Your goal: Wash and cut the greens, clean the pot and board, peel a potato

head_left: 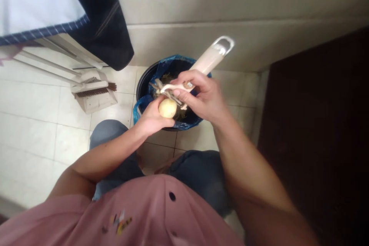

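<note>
Left hand (152, 117) clamped on potato (167, 108) above bin (141, 84)
Fingers and palm are wrapped under the potato, which is held over the black bin. Right hand (201, 100) is closed around a cream peeler (209, 59). Peelings (165, 78) are seen inside. A dustpan (93, 102) stands on the tiled floor (34, 134)

Bin (142, 84) interior largely hidden behind both hands; peelings (167, 78) inside too dim to tell apart. Potato (167, 108) underside hidden in left hand (152, 119). Peeler (209, 61) blade partly hidden by right hand (203, 100). Cloth (100, 19) above the bin cut off by top edge; panel (314, 130) right of the bin cut off too.
</note>
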Motion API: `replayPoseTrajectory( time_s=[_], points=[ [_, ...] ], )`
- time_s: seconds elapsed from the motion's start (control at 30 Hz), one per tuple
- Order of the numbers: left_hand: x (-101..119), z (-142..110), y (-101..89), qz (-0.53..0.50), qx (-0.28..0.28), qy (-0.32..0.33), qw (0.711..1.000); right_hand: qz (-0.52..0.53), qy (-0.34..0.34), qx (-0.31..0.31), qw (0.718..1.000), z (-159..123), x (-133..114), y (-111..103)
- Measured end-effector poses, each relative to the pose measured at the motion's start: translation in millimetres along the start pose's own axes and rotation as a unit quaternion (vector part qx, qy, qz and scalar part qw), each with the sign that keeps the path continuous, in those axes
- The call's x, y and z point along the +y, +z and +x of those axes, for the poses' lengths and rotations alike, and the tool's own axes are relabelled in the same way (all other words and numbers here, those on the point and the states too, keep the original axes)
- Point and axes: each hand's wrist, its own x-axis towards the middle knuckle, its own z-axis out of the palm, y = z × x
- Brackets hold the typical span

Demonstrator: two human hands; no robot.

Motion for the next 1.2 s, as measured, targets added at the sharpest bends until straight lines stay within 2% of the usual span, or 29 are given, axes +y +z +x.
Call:
replayPoseTrajectory(
  time_s=[0.07, 0.13, 0.23, 0.33, 0.43, 0.53, 0.67, 0.8, 0.87, 0.97, 1.03, 1.2],
  points=[
    [0, 0, 0.6, 0.001, 0.007, 0.007, 1.000, -0.005, 0.001, -0.019, 1.000, 0, 1, 0],
    [1, -1, 1.3, -0.045, -0.002, -0.013, 0.999, -0.024, 0.013, -0.002, 1.000, 0, 4, 0],
    [4, -2, 0.9, -0.148, -0.047, -0.060, 0.986, -0.013, 0.028, 0.031, 0.999, -1, 7, 1],
    [5, -1, -1.1, -0.208, -0.087, -0.092, 0.970, 0.029, 0.021, 0.018, 0.999, -2, 5, 5],
    [6, -2, -3.1, -0.237, -0.124, -0.086, 0.960, 0.019, 0.018, 0.012, 1.000, -1, 7, 6],
    [8, -4, -3.7, -0.266, -0.137, -0.063, 0.952, -0.010, 0.034, 0.047, 0.998, 0, 13, 4],
    [8, -4, -2.6, -0.271, -0.091, -0.087, 0.954, 0.033, 0.035, 0.064, 0.997, 0, 9, 5],
    [6, -3, -0.5, -0.248, -0.065, -0.095, 0.962, 0.066, 0.003, 0.028, 0.997, -1, 1, 8],
    [7, -4, -0.2, -0.239, -0.073, -0.093, 0.964, 0.043, 0.004, 0.017, 0.999, 0, 1, 7],
    [8, -6, -1.4, -0.247, -0.086, -0.088, 0.961, 0.009, 0.028, 0.048, 0.998, 1, 6, 4],
    [9, -6, -2.7, -0.248, -0.095, -0.087, 0.960, 0.025, 0.031, 0.056, 0.998, 1, 7, 4],
    [9, -6, -3.4, -0.231, -0.142, -0.084, 0.959, 0.039, 0.033, 0.019, 0.999, 0, 12, 5]
  ],
)
